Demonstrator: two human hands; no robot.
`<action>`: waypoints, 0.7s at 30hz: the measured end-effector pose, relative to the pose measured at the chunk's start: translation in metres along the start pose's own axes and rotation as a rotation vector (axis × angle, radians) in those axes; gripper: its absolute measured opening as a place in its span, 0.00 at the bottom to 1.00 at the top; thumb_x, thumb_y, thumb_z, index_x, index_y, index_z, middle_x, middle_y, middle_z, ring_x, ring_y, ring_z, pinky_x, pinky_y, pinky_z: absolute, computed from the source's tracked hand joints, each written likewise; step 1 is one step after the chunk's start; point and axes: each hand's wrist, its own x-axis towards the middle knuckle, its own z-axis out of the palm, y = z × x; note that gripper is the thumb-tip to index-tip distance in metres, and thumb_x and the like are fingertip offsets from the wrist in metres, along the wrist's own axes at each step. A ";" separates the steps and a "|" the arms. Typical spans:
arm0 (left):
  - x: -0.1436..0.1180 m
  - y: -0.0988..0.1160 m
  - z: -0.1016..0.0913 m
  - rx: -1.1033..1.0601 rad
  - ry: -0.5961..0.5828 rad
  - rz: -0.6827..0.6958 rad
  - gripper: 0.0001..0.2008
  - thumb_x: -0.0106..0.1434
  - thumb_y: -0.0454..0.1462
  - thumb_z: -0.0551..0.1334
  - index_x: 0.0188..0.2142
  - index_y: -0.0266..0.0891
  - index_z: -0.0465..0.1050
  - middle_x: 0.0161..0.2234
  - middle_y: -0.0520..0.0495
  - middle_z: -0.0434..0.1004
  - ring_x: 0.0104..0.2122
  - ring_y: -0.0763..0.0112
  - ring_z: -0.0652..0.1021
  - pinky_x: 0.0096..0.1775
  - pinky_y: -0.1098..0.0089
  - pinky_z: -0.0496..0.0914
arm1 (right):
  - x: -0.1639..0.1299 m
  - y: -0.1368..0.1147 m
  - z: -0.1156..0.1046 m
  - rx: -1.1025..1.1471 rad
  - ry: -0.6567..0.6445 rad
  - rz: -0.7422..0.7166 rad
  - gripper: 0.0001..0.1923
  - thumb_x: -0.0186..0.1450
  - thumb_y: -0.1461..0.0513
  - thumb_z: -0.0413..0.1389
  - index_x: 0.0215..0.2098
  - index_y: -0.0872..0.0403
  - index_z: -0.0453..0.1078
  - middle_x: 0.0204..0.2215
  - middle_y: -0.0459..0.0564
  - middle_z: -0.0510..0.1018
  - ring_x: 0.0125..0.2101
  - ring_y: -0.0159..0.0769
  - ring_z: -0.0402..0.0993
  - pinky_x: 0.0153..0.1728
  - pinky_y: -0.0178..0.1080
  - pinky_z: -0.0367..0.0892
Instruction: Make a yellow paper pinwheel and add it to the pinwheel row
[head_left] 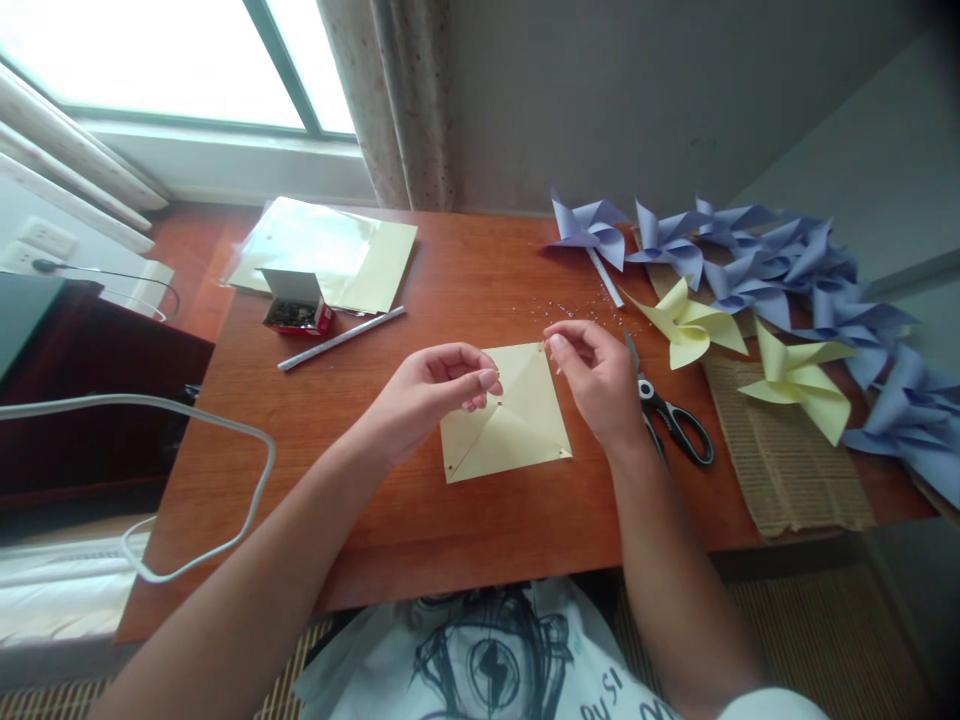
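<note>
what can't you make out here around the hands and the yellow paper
Head view only:
- Right hand: fingertips pinch something at the corner of the yellow square; too small to identify.
- Left hand: fingers curl over the square's centre, hiding what they touch.
- Scissors: blades partly behind the right hand.
- Red box: contents too small to tell.
- Specks on the table: too tiny to identify.

A reddish wooden table (pixel 420 520) stands against a plain grey wall (pixel 600 90), with a bright window (pixel 150 60) and a patterned curtain (pixel 397 100) at upper left, and woven matting (pixel 810 620) covering the floor.
</note>
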 end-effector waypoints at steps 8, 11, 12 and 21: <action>0.003 -0.002 0.001 0.152 0.094 0.024 0.12 0.56 0.40 0.74 0.32 0.35 0.77 0.29 0.50 0.78 0.27 0.78 0.72 0.32 0.75 0.65 | 0.007 0.028 -0.001 -0.241 -0.074 0.101 0.16 0.64 0.58 0.58 0.50 0.52 0.73 0.41 0.54 0.81 0.35 0.42 0.78 0.38 0.47 0.76; 0.004 -0.004 0.003 0.183 0.107 0.020 0.12 0.54 0.40 0.74 0.31 0.35 0.77 0.29 0.50 0.77 0.27 0.77 0.72 0.32 0.74 0.65 | 0.006 0.025 0.002 -0.085 -0.090 0.163 0.19 0.63 0.58 0.59 0.52 0.52 0.71 0.46 0.56 0.80 0.41 0.43 0.79 0.44 0.48 0.76; 0.005 -0.005 0.004 0.187 0.110 0.015 0.12 0.54 0.40 0.74 0.31 0.35 0.76 0.29 0.51 0.77 0.27 0.77 0.72 0.32 0.74 0.65 | 0.005 0.023 0.002 -0.009 -0.094 0.192 0.20 0.63 0.58 0.60 0.52 0.52 0.70 0.48 0.56 0.79 0.45 0.44 0.78 0.48 0.48 0.76; 0.009 -0.011 0.001 0.214 0.110 0.016 0.12 0.54 0.39 0.74 0.32 0.35 0.76 0.28 0.51 0.76 0.27 0.76 0.72 0.31 0.74 0.65 | 0.005 0.005 -0.011 0.414 -0.123 0.471 0.28 0.57 0.55 0.67 0.54 0.46 0.66 0.59 0.54 0.72 0.57 0.45 0.73 0.50 0.45 0.76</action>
